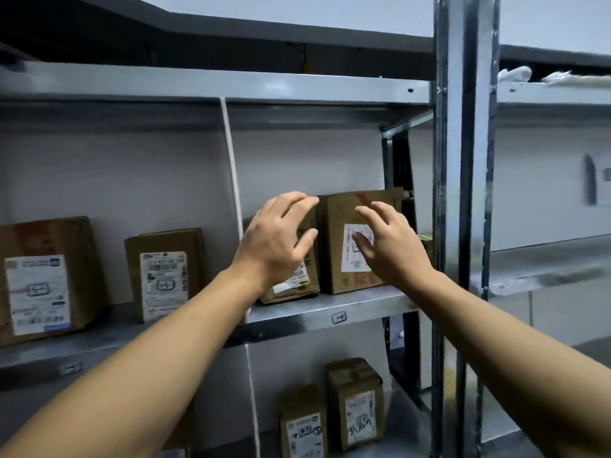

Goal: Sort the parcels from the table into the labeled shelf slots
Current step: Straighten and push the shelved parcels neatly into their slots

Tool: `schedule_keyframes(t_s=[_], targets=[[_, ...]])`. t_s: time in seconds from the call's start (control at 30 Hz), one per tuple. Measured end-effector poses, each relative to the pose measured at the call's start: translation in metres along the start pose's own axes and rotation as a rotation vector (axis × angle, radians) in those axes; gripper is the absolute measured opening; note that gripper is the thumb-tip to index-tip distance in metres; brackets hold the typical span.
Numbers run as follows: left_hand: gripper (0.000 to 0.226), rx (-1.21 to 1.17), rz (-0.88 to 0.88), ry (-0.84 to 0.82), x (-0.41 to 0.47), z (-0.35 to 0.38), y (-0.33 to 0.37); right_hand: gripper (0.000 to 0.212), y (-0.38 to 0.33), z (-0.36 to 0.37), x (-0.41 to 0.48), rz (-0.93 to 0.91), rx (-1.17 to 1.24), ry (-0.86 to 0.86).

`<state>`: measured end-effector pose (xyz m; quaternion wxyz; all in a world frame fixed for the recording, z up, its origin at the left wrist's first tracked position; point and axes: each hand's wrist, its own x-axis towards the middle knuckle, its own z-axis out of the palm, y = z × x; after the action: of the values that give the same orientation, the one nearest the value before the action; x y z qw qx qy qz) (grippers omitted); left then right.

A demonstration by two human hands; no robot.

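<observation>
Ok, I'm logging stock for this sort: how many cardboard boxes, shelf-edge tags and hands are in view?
Cardboard boxes: 6
Shelf-edge tags: 2
Hands: 2
Total: 10

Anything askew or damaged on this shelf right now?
Nothing major. On the tall brown cardboard box in the grey metal middle shelf's right slot, the top flap looks lifted at its right corner. The shorter brown cardboard box beside it sits slightly further forward. Other parcels stand upright, labels outward.
</observation>
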<state>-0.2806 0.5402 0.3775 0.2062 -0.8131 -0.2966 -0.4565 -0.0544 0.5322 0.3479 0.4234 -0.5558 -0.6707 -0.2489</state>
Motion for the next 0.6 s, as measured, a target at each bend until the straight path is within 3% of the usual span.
schedule_keyframes(t_s=[0.27, 0.43, 0.6], targets=[[0.055, 0.048, -0.156, -0.090, 0.056, 0.071, 0.000, 0.052, 0.076, 0.012, 0.046, 0.018, 0.103, -0.021], [0.056, 0.151, -0.232, -0.189, 0.073, 0.097, -0.004, 0.055, 0.086, 0.035, 0.070, 0.019, 0.137, -0.047], [0.056, 0.164, -0.281, -0.153, 0.084, 0.107, -0.010, 0.052, 0.093, 0.048, 0.083, 0.056, 0.170, -0.001]])
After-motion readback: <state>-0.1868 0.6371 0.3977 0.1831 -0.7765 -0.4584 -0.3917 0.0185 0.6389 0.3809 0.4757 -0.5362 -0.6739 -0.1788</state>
